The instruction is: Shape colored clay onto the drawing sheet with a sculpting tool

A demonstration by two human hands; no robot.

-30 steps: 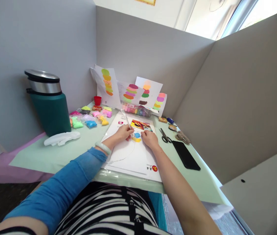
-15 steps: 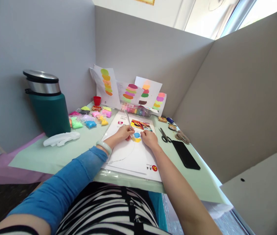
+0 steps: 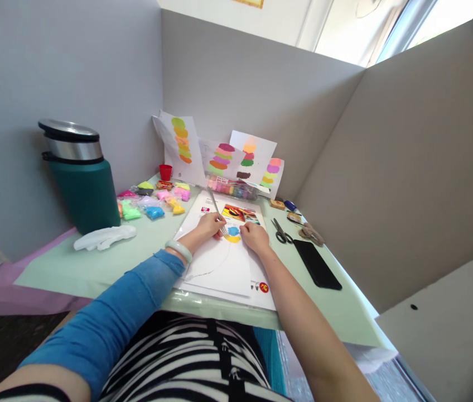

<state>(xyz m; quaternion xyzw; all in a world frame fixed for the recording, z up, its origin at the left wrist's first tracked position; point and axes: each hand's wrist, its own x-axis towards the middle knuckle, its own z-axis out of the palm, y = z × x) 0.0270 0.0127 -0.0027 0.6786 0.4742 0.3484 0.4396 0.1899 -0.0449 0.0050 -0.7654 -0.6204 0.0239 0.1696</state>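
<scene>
Green tabletop [image 3: 90, 273]: fork [image 3: 215, 203] handling

The fork slants over white paper [image 3: 220, 271], tines at the yellow patch [image 3: 233, 239]. It should prove light, stiff and smooth (probably metal); grasp mid-shaft. The left hand [image 3: 210, 224] pinches it, handle pointing far left. The right hand [image 3: 255, 236] rests curled, right; whether it pinches anything cannot be told.

My fork [image 3: 214, 201] is silvery; the white paper [image 3: 223, 276] bears a blue patch [image 3: 233, 230] and a yellow patch [image 3: 233, 239]. My sleeve [image 3: 115, 312] is blue, my top [image 3: 169, 360] black-and-white striped, my bangle [image 3: 182, 249] pale, the bottle [image 3: 83, 192] teal.
</scene>
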